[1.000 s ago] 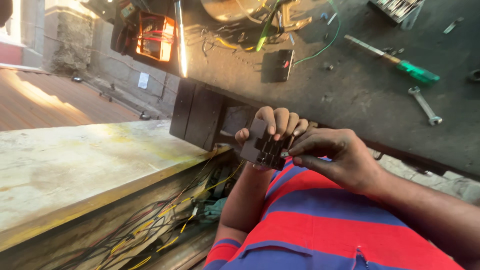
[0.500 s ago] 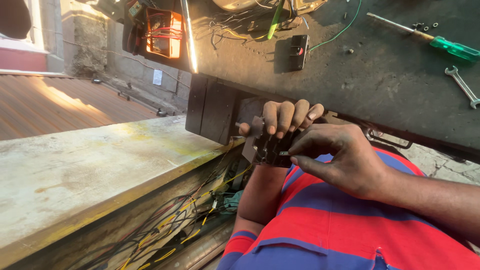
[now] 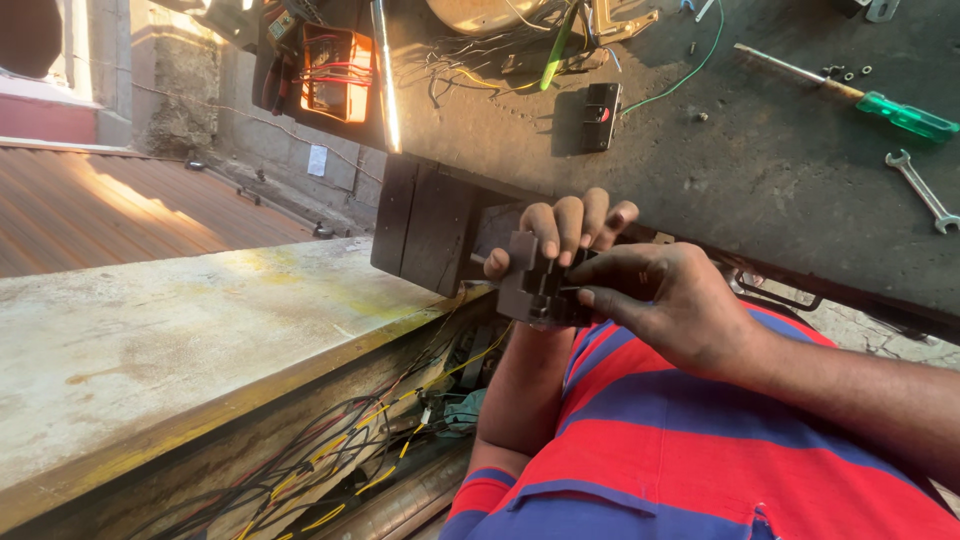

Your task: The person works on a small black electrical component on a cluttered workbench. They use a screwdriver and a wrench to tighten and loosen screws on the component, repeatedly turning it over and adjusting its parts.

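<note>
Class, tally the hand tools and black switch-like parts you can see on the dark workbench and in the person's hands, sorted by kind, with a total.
Green-handled screwdriver: 1
Spanner: 1
Black switch on the bench: 1
Black part held in both hands: 1
Total: 4

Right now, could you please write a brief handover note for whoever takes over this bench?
Left hand grips the small dark block-shaped part from behind, above the lap.
Right hand pinches the part's near side with its fingertips.
On the dark workbench: green-handled screwdriver, spanner, small black switch-like piece, loose wires.
Done or left: cannot tell; the part is in both hands, tools lie untouched.
</note>
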Action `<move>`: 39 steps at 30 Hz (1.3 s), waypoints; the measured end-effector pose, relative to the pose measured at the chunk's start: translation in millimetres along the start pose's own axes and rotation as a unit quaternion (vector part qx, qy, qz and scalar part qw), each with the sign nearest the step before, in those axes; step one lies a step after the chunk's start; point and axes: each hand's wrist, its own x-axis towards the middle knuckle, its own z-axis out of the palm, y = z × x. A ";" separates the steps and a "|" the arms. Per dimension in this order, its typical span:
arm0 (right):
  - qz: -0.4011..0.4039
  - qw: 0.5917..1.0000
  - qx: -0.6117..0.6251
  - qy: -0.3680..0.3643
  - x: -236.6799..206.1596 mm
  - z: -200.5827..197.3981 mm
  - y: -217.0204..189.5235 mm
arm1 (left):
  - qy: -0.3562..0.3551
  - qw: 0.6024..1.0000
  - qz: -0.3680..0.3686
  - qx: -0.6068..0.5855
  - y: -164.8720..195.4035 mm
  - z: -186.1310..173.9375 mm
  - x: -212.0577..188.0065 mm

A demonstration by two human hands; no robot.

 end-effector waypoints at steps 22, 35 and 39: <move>0.150 0.963 0.212 -0.074 -24.3 -125.5 135.8 | 0.188 0.880 -0.191 0.392 -36.7 45.4 -6.1; 0.136 0.961 0.226 -0.085 -22.6 -129.1 148.0 | 0.050 0.724 -0.143 0.673 -30.5 70.6 -4.7; 0.191 0.957 0.210 -0.054 -19.5 -120.6 144.8 | 0.053 0.729 -0.153 0.665 -31.8 73.0 -6.3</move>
